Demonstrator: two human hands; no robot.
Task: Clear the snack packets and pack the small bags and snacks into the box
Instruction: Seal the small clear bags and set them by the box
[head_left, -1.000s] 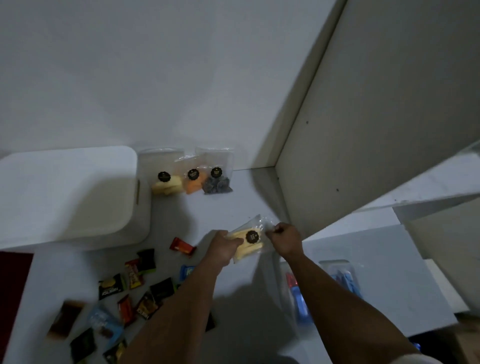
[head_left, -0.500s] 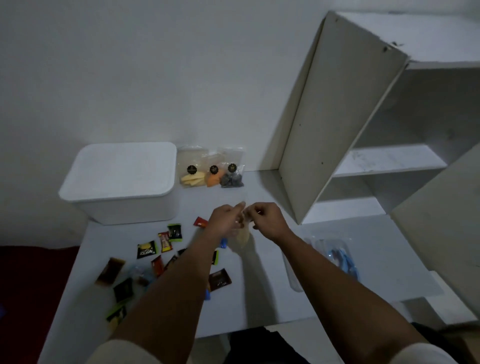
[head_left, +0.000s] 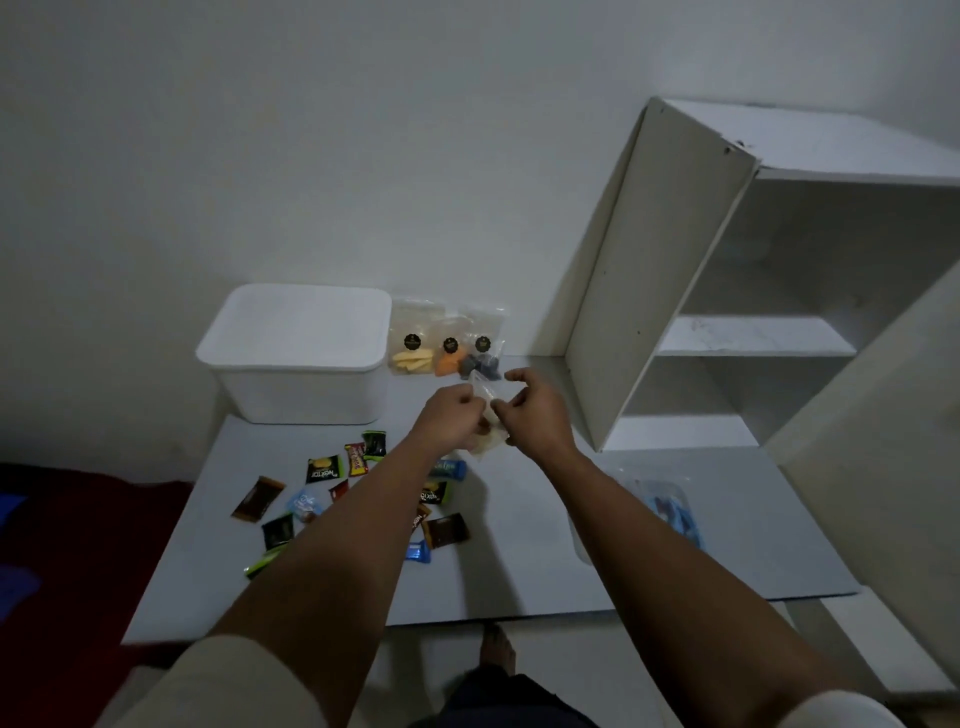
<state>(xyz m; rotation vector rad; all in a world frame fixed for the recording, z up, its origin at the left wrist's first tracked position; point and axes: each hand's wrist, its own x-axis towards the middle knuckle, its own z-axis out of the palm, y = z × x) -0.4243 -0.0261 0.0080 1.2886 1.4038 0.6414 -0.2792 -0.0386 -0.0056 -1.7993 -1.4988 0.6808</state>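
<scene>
My left hand (head_left: 451, 415) and my right hand (head_left: 535, 409) meet above the table's middle, both pinching a small clear bag (head_left: 488, 439) with pale yellow snack inside. Three more small clear bags lean against the wall: yellow (head_left: 413, 345), orange (head_left: 450, 354) and dark grey (head_left: 483, 358) contents, each with a black round sticker. A white box (head_left: 296, 353) with its lid on stands at the back left. Several coloured snack packets (head_left: 322, 467) lie scattered on the table's left half, some hidden under my left arm.
The white table (head_left: 519, 571) ends near my body. A white shelf unit (head_left: 753, 332) stands at the right, its side panel close to my right hand. A clear bag with blue items (head_left: 670, 512) lies on the table's right. A dark red surface (head_left: 78, 545) is at the left.
The camera pulled back and up, so box, shelf and table edge came into view. Both hands stayed together on the small yellow bag, which now hangs crumpled between them instead of stretched flat.
</scene>
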